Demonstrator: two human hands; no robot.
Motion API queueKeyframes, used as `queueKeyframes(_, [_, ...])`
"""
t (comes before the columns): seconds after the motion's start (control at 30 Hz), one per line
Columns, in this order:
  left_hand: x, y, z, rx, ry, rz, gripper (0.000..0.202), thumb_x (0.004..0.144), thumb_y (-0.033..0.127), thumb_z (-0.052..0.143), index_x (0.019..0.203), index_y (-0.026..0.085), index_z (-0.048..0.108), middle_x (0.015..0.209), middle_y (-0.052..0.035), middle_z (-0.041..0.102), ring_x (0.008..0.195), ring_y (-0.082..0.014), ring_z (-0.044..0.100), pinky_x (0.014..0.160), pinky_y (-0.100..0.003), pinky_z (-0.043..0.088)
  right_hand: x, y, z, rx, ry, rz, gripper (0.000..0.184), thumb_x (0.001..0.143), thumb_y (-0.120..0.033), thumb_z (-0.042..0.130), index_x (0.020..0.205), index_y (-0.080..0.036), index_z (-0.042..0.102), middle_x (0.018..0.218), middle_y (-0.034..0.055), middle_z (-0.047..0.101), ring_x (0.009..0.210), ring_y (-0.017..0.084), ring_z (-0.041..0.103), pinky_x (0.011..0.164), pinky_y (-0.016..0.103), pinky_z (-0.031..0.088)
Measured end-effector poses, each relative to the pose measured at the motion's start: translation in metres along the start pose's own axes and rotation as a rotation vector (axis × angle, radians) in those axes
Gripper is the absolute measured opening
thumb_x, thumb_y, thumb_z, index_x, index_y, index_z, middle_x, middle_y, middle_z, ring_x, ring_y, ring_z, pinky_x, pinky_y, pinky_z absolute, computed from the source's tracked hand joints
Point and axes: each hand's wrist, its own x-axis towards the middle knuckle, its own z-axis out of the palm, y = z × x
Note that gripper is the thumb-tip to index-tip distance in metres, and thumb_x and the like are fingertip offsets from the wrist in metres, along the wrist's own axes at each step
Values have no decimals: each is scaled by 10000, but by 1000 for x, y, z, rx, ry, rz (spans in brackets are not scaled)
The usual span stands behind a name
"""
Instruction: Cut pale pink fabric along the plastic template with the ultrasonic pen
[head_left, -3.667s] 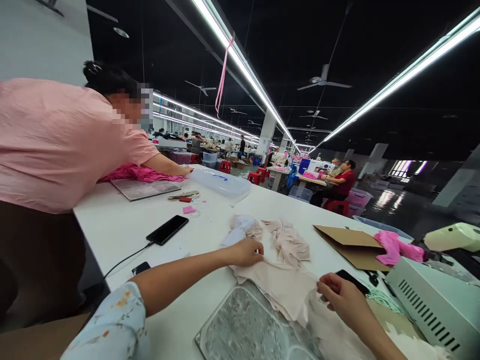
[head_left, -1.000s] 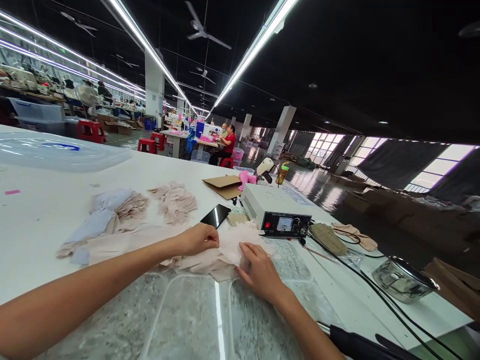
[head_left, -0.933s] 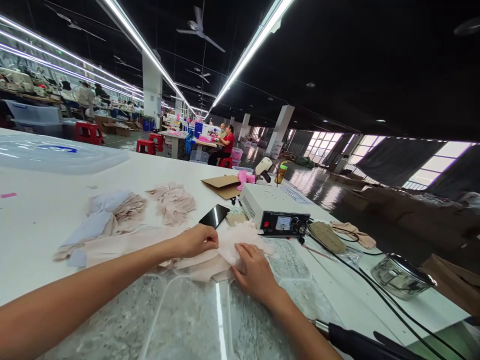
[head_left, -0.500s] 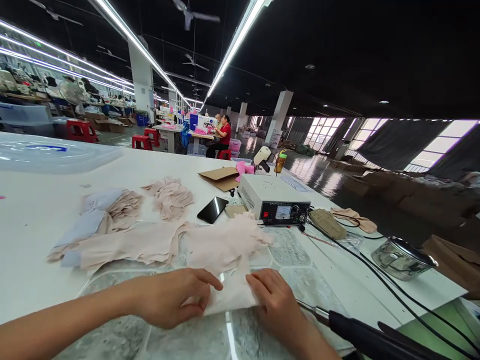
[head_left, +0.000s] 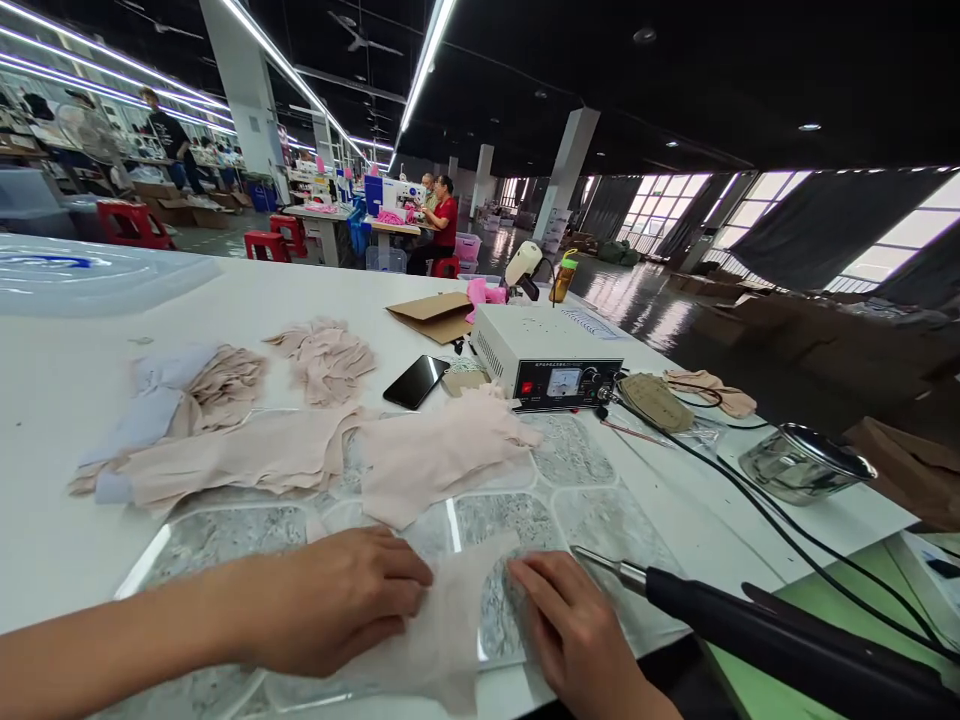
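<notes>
In the head view my left hand lies on a thin pale pink fabric piece at the front of the mat, its fingers bent together on the cloth. To the right of that piece my right hand rests on the grey stone-patterned mat, fingers slightly bent and apart from the cloth; its palm side is hidden. A pen-like tool with a metal tip and black handle lies close beside it. Behind my hands is a stack of pale pink fabric. Another layered strip pile lies at left.
A white control box with a dial stands behind, a black phone to its left. Cables run right past a glass jar with a metal lid. Crumpled fabric and brown cardboard lie farther back. A person in red sits at a sewing machine.
The fabric piece has come away from the stack, toward me, under my left hand. My right hand has come off it and shifted right. The view has tilted down slightly.
</notes>
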Motion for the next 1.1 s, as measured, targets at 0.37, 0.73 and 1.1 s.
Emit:
queueKeyframes(0.37, [38, -36, 33, 123, -28, 278, 508, 997, 311, 514, 1464, 158, 385, 1479, -132, 434, 1385, -287, 390, 1184, -447, 252, -14, 15, 1, -96, 42, 51, 293, 864, -83, 459, 1113, -157, 593, 963, 125, 686, 871, 221, 681, 727, 363, 607])
queueKeyframes(0.73, [46, -44, 20, 81, -67, 376, 506, 986, 277, 527, 1459, 155, 396, 1485, -101, 428, 1400, -263, 365, 1208, -413, 203, -13, 19, 0, -205, -46, 63, 414, 860, -89, 417, 1242, -132, 571, 1001, 136, 672, 888, 217, 680, 719, 356, 606])
queueKeyframes(1.1, [50, -44, 14, 65, -67, 410, 492, 985, 300, 537, 1446, 177, 419, 1477, -94, 444, 1403, -260, 361, 1206, -406, 212, -16, 18, 0, -116, 25, 43, 345, 830, -28, 458, 1112, -138, 625, 994, 136, 629, 855, 186, 640, 680, 291, 579])
